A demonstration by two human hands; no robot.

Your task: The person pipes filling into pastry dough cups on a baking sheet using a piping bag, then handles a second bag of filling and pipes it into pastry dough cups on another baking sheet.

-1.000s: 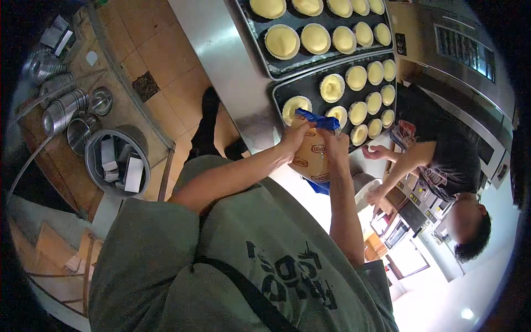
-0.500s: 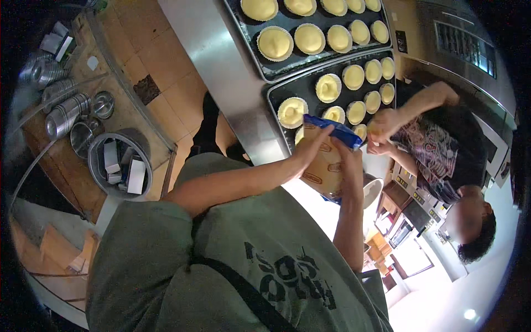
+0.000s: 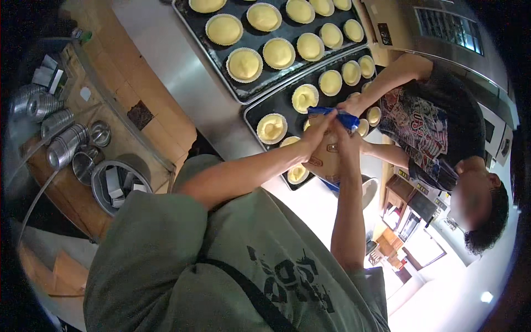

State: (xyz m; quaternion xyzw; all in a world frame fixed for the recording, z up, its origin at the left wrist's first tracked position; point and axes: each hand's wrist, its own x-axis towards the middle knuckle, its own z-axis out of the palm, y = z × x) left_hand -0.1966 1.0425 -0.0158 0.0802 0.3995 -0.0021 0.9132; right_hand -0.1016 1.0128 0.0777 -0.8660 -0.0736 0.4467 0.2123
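Note:
A blue and tan printed bag (image 3: 325, 156) is held tilted between my two hands, above the near edge of a dark baking tray (image 3: 250, 117). My left hand (image 3: 317, 134) grips its left side close to the blue top. On its right side, my right hand (image 3: 347, 143) has its fingers wrapped round the bag. Paper cups of pale yellow dough stand on the tray; one cup (image 3: 271, 128) beside the bag has a hollow in its middle. The bag hides some cups. What is inside the bag cannot be seen.
A second dark tray (image 3: 191, 25) of dough cups lies beyond on the steel table (image 3: 146, 33). A co-worker (image 3: 437, 116) stands at right, one hand (image 3: 354, 103) just behind the bag. At left, a worktop holds stacked metal tins (image 3: 66, 145) and a grey bucket (image 3: 99, 185).
The view has shifted, with trays lower and further left. My hands and the bag are further over the near tray. The co-worker's hands have come closer behind the bag.

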